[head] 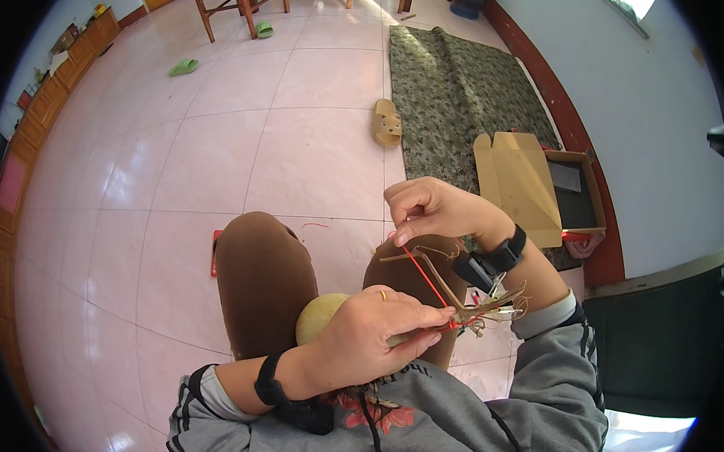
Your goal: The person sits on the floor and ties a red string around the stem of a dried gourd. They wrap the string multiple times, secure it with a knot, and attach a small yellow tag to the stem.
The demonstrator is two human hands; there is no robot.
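Low over my lap, my left hand (pixel 373 326) grips the slim end of a pale green bottle gourd (pixel 319 317). Its round body shows beside the wrist, and the rest lies hidden under the palm. A dried, branching vine stem (pixel 441 280) with curled tendrils sticks out past the fingertips. Red cord (pixel 424 273) is wound around the stem's base at my left thumb and forefinger. From there it runs taut up to my right hand (pixel 432 210), which pinches it between thumb and fingers above my knee.
An open cardboard box (pixel 519 187) lies at the right by the wall, partly over a camouflage-patterned mat (pixel 453 92). A tan slipper (pixel 387 123) sits at the mat's edge. A red cord scrap (pixel 316 225) and a red object (pixel 215 258) lie on the tiles near my knees.
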